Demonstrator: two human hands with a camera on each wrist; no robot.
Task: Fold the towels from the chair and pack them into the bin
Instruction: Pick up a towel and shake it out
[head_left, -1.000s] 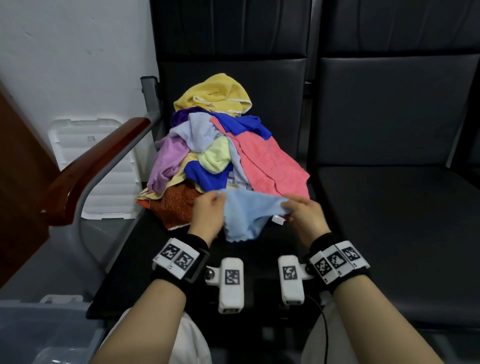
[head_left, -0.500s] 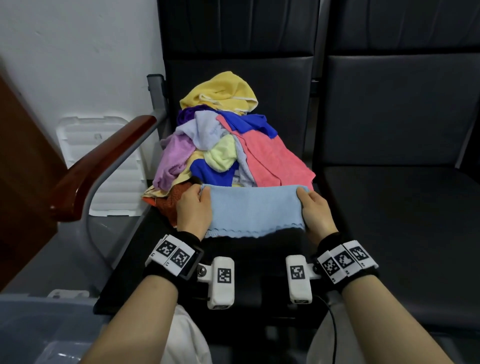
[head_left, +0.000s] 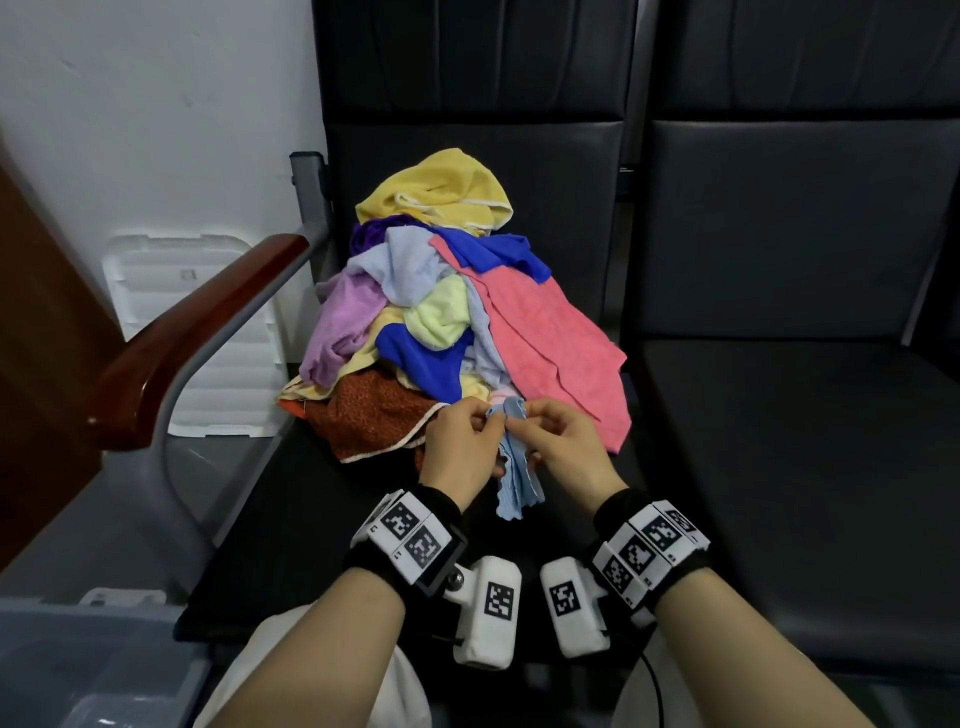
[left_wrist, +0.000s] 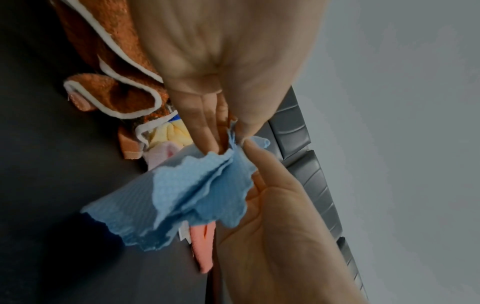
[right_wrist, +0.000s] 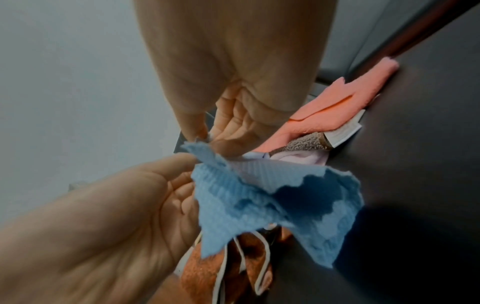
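A light blue towel (head_left: 514, 470) hangs doubled over between my two hands, just in front of the towel pile (head_left: 441, 312) on the black chair seat (head_left: 311, 519). My left hand (head_left: 485, 423) and right hand (head_left: 524, 423) meet and both pinch its top corners together. The left wrist view shows my left hand (left_wrist: 228, 129) pinching the gathered edge of the blue towel (left_wrist: 187, 195), with the right hand (left_wrist: 262, 185) against it. From the right wrist, my right hand (right_wrist: 205, 137) pinches the same blue towel (right_wrist: 259, 201) beside the left hand (right_wrist: 155, 195). The grey bin (head_left: 78, 649) is at the lower left.
The pile holds yellow, pink, purple, blue and rust-orange towels; the rust one (head_left: 374, 415) lies just left of my hands. A wooden armrest (head_left: 197, 332) runs along the left. A white ribbed panel (head_left: 156, 280) leans on the wall. A second black seat (head_left: 779, 467) is to the right.
Half a second ago the blue towel was stretched wide between my spread hands. My hands have since come together, and the towel now hangs folded between them.
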